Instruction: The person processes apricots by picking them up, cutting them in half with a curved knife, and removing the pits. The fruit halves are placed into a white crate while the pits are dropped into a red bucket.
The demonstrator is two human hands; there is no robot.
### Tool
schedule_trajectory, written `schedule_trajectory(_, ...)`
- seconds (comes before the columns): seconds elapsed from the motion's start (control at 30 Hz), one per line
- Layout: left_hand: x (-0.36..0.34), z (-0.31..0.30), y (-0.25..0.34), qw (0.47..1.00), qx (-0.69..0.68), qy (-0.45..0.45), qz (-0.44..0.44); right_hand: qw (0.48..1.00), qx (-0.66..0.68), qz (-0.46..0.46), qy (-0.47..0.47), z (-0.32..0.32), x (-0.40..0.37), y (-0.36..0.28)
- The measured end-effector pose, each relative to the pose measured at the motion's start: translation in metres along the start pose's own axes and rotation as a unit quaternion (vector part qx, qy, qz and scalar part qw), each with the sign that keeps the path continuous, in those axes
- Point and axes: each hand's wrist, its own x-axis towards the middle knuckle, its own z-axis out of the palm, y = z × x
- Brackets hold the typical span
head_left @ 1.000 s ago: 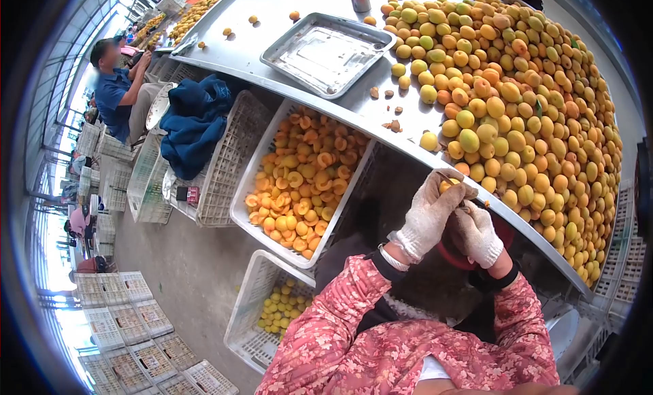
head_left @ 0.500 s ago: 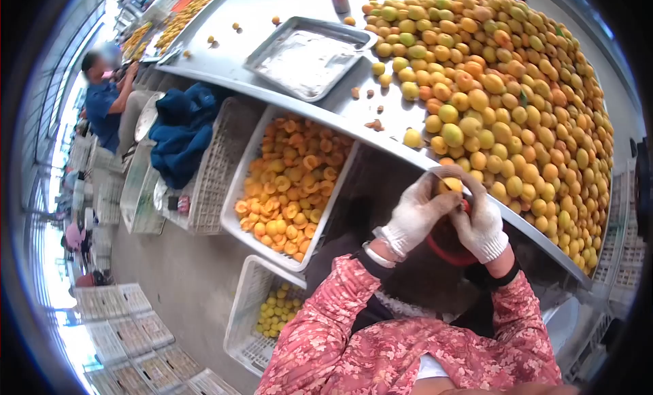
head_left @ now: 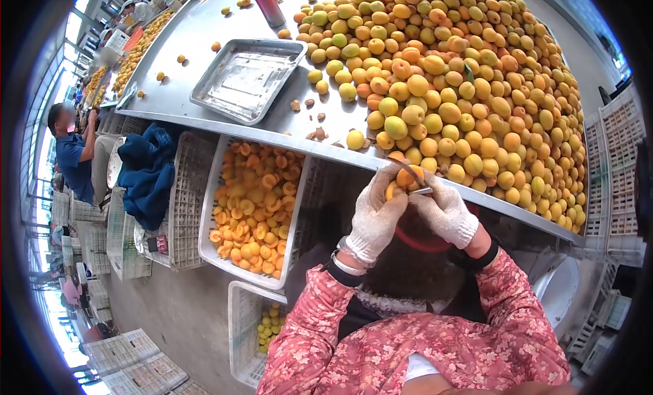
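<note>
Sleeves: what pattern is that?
The sleeves are pinkish red with pale flowers, clearest in the head view.

Grey concrete flr w/ stacked plastic crates (head_left: pixel 139 364), bright windows (head_left: pixel 60 327) along L side.

No text, label, brand, number or sign is readable.

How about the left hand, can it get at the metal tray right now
Probably yes: nothing seems to block the way to the metal tray, though the left hand is busy at an apricot.
</note>
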Motion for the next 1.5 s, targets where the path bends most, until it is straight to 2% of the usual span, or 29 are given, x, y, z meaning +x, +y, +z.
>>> schedule_trajectory(0.03,0.000,-0.001,-0.001,1.000,-0.001,-0.002,0.001,0.997,0.033,0.064,-0.019,-0.003,0.001,-0.007)
schedule_trajectory(0.07,0.001,-0.002,-0.002,0.998,-0.061,0.011,-0.031,0.989,0.066,0.127,-0.037,-0.007,0.001,-0.014)
schedule_trajectory(0.1,0.002,-0.002,0.000,0.991,-0.120,0.024,-0.062,0.989,0.065,0.125,-0.037,-0.011,0.000,-0.019)
schedule_trajectory(0.17,0.005,0.000,0.006,0.983,-0.169,0.031,-0.067,0.944,0.172,0.281,0.001,-0.020,-0.003,-0.024)
schedule_trajectory(0.2,0.006,0.000,0.009,0.972,-0.219,0.039,-0.074,0.945,0.173,0.279,-0.001,-0.018,-0.004,-0.022)
schedule_trajectory(0.27,0.008,-0.001,0.004,0.972,-0.230,0.028,-0.045,0.998,0.030,0.051,-0.015,-0.012,-0.004,-0.014)
schedule_trajectory(0.3,0.008,0.001,0.003,0.967,-0.249,0.023,-0.046,0.998,-0.051,-0.013,-0.038,-0.010,0.001,-0.010)
schedule_trajectory(0.33,0.009,0.002,0.003,0.962,-0.268,0.016,-0.049,0.988,-0.112,-0.105,-0.018,-0.005,0.003,-0.005)
schedule_trajectory(0.4,0.010,0.003,0.002,0.953,-0.296,0.012,-0.057,0.973,-0.203,-0.107,-0.017,-0.008,0.001,-0.008)
schedule_trajectory(0.43,0.010,0.003,0.002,0.944,-0.324,0.007,-0.064,0.973,-0.203,-0.106,-0.016,-0.011,-0.001,-0.008)
schedule_trajectory(0.53,0.009,0.005,0.006,0.932,-0.354,0.004,-0.078,0.994,-0.053,-0.082,0.042,-0.023,-0.003,-0.011)
schedule_trajectory(0.6,0.007,0.006,0.009,0.930,-0.357,0.005,-0.087,0.983,0.121,0.109,0.090,-0.032,-0.006,-0.033)
schedule_trajectory(0.63,0.006,0.006,0.008,0.942,-0.321,0.003,-0.098,0.961,0.221,0.073,0.151,-0.028,-0.002,-0.035)
schedule_trajectory(0.67,0.005,0.008,0.006,0.952,-0.284,-0.001,-0.112,0.946,0.260,0.021,0.191,-0.026,0.004,-0.034)
schedule_trajectory(0.73,-0.001,0.019,0.002,0.961,-0.240,0.019,-0.136,0.917,0.311,-0.019,0.251,-0.021,0.014,-0.043)
schedule_trajectory(0.77,-0.004,0.021,-0.002,0.972,-0.193,0.008,-0.135,0.918,0.296,-0.057,0.257,-0.021,0.017,-0.042)
schedule_trajectory(0.8,-0.007,0.024,-0.006,0.980,-0.146,-0.002,-0.134,0.909,0.286,-0.052,0.297,-0.017,0.019,-0.048)
schedule_trajectory(0.9,-0.011,0.033,-0.014,0.989,-0.065,-0.020,-0.129,0.891,0.320,-0.138,0.292,-0.018,0.022,-0.040)
schedule_trajectory(0.97,-0.014,0.036,-0.015,0.994,-0.004,-0.041,-0.106,0.887,0.328,-0.144,0.292,-0.015,0.021,-0.036)
schedule_trajectory(1.17,-0.018,0.038,-0.020,0.993,0.044,-0.028,-0.101,0.879,0.367,-0.162,0.257,-0.010,0.017,-0.034)
schedule_trajectory(1.27,-0.021,0.039,-0.027,0.995,0.056,-0.015,-0.085,0.895,0.329,-0.179,0.243,-0.007,0.013,-0.028)
schedule_trajectory(1.37,-0.023,0.044,-0.028,0.995,0.095,0.006,-0.034,0.930,0.107,-0.179,0.301,-0.002,0.010,-0.026)
schedule_trajectory(1.4,-0.023,0.044,-0.028,0.995,0.096,0.007,-0.034,0.931,0.108,-0.179,0.301,-0.005,0.013,-0.021)
schedule_trajectory(1.43,-0.024,0.043,-0.028,0.994,0.100,-0.001,-0.032,0.884,0.369,-0.174,0.228,-0.007,0.020,-0.013)
schedule_trajectory(1.47,-0.025,0.043,-0.028,0.994,0.103,-0.008,-0.030,0.771,0.602,-0.156,0.138,-0.008,0.023,-0.008)
schedule_trajectory(1.5,-0.025,0.040,-0.029,0.994,0.105,-0.007,-0.031,0.819,0.533,-0.114,0.179,-0.010,0.022,-0.023)
